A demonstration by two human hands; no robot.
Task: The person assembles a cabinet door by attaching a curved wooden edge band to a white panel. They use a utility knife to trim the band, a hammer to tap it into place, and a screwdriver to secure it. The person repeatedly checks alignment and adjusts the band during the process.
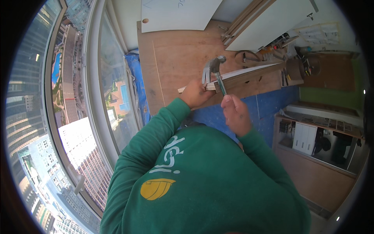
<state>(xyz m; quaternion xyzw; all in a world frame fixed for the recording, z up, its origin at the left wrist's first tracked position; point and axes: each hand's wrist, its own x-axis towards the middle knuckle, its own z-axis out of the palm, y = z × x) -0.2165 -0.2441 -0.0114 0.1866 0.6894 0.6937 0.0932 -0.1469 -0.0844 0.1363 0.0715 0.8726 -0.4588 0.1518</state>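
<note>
My right hand (pixel 237 116) is closed around the green handle of a claw hammer (pixel 213 67). Its steel head is up and away from me, with the claw pointing left and down near the fingers of my left hand. My left hand (pixel 196 94) grips a long wooden strip (pixel 249 75) near its left end, fingers partly hidden behind the wood. The strip runs off to the right, pale on its upper face and brown along the side nearer me. Whether the claw touches the strip I cannot tell.
A brown plywood sheet (pixel 179 50) lies beneath the work, with blue sheeting (pixel 249 105) along its near side. White panels (pixel 272 23) stand at the back. Tools and scraps clutter the far right. A tall window (pixel 91 78) runs along my left; a shelf unit (pixel 311 142) stands right.
</note>
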